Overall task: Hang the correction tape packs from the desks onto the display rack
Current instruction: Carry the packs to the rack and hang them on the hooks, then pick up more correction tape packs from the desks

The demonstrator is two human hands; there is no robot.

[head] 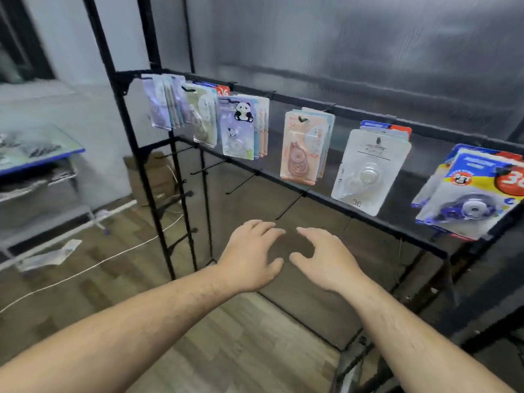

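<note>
Left hand (249,256) and right hand (326,259) hover side by side, fingers (269,228) loosely spread, holding nothing. Correction tape packs (368,171) hang along the display rack (354,112); the rightmost bunch (476,199) is cropped. Surface (42,157) at left: blurred, contents indistinct.

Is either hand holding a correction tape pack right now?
No: the left hand and right hand are both spread open and empty, in front of the display rack, below the hung packs.

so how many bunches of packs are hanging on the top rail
6, left to right: purple bunch, pale green bunch, panda bunch, pink bunch, white bunch, blue-yellow bunch at the right edge. More may hang out of view.
</note>
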